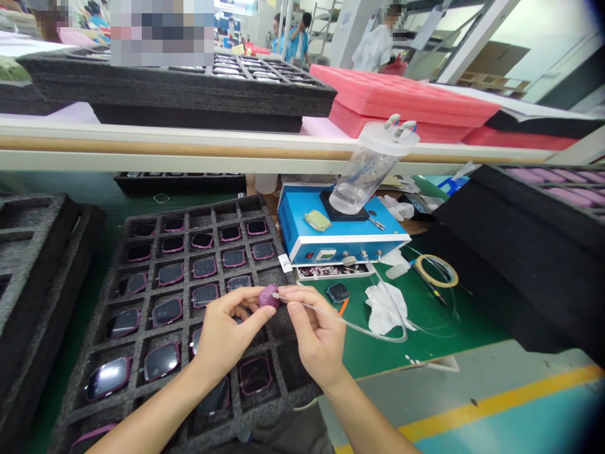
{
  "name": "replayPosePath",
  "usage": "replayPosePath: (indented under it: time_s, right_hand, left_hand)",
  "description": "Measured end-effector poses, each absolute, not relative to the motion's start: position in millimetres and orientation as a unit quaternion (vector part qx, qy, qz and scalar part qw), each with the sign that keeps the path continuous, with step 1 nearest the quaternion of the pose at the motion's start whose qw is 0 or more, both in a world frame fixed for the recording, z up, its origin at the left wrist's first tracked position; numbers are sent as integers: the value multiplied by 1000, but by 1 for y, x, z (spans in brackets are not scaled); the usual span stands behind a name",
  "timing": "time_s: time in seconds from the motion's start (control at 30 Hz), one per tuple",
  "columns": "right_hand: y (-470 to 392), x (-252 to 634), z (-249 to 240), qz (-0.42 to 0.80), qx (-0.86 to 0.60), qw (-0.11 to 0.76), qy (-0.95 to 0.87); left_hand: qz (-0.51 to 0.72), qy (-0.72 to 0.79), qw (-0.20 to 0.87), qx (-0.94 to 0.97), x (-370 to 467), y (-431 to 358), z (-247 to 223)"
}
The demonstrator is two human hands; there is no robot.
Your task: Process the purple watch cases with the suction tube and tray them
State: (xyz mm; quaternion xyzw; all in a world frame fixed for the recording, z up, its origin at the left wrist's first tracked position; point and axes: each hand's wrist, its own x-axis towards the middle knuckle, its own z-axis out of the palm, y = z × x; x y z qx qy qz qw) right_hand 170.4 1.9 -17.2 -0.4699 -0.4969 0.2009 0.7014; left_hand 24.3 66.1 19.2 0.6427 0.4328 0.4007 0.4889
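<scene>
Pinched in the left hand (222, 334), fingertips on the rim: a small purple case (269, 296), held in the air above the near right corner of the foam tray (118, 277). Pinched in the right hand (314, 334), thumb against forefinger: a thin nozzle (280, 297) on a clear tube (373, 331), tip touching the case. Probably light, stiff, smooth, a bit slippery; best held by the edges, off the glossy face. Soft, springy tube trailing across the green table (425, 328) to the blue box (340, 236) behind. Matching cases seated in tray cells.
</scene>
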Motion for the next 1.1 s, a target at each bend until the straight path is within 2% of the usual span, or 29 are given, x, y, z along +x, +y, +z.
replayPosePath:
  time_s: [1.1]
  right_hand:
    - [4, 171, -15, 200, -474, 701, -493]
  left_hand:
    - [403, 434, 478, 649, 24, 67, 19]
